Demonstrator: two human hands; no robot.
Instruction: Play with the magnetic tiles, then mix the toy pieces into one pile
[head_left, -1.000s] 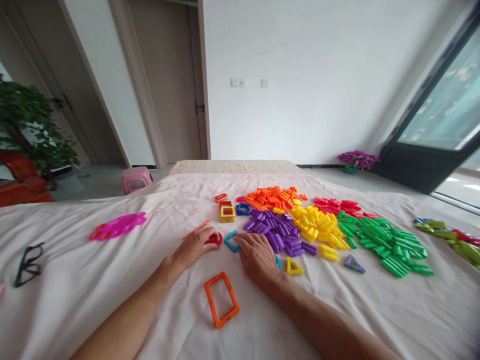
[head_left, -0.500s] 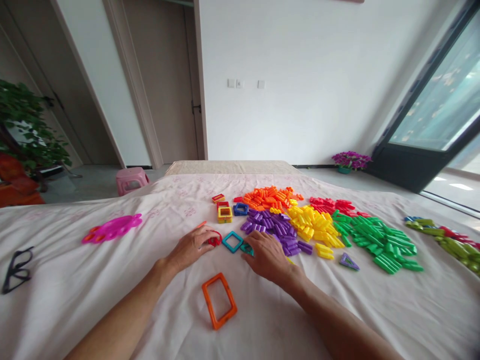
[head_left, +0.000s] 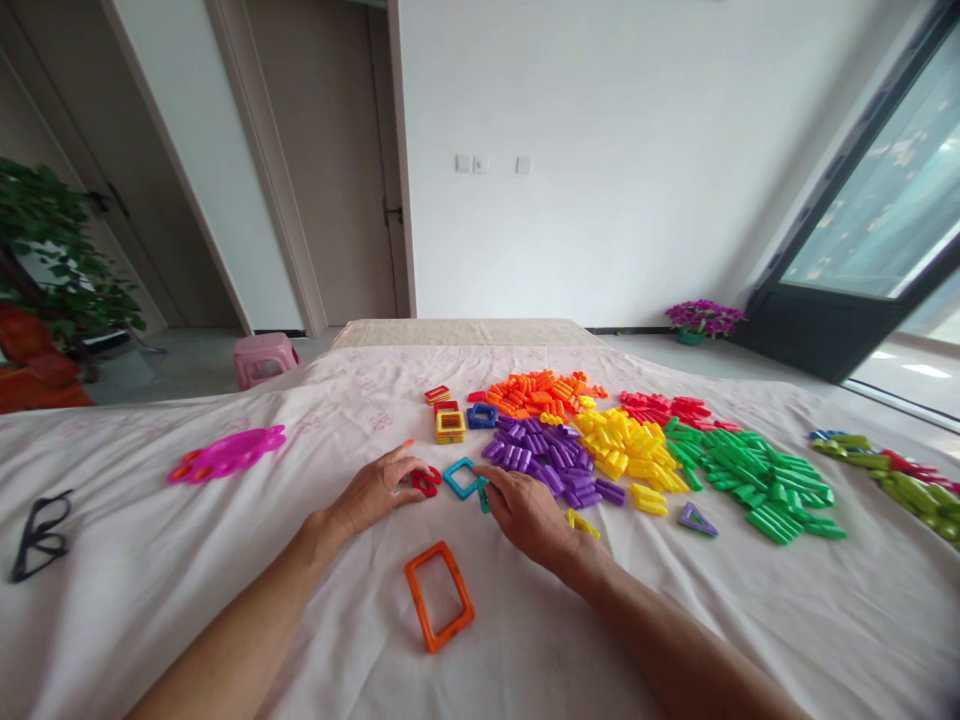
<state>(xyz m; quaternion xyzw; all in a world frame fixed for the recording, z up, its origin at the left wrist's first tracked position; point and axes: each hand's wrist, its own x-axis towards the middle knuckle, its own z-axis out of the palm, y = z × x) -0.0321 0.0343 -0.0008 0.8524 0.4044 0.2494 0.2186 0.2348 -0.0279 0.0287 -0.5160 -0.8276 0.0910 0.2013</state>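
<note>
My left hand [head_left: 381,490] is closed on a small red magnetic tile [head_left: 426,482], its fingers partly covering the piece. The tip of something orange shows just past those fingers. A light-blue square magnetic tile [head_left: 448,484] lies flat between my hands. My right hand [head_left: 527,512] pinches a small teal magnetic tile [head_left: 483,497] at the square's right corner; most of that piece is hidden, so I cannot tell whether the two touch. Nearer to me, a large orange frame-shaped tile [head_left: 462,628] rests on the cloth.
Stacked yellow and red square tiles [head_left: 450,428] and blue ones [head_left: 482,416] stand beyond my hands. Purple [head_left: 540,450], yellow [head_left: 622,445], orange [head_left: 536,395] and green [head_left: 757,475] plastic pieces lie heaped to the right. Glasses [head_left: 41,540] and a pink flat toy [head_left: 232,455] lie left.
My right hand has shifted slightly, uncovering more of the light-blue square's right side and a yellow piece by the wrist. The left hand has moved slightly left with the red tile.
</note>
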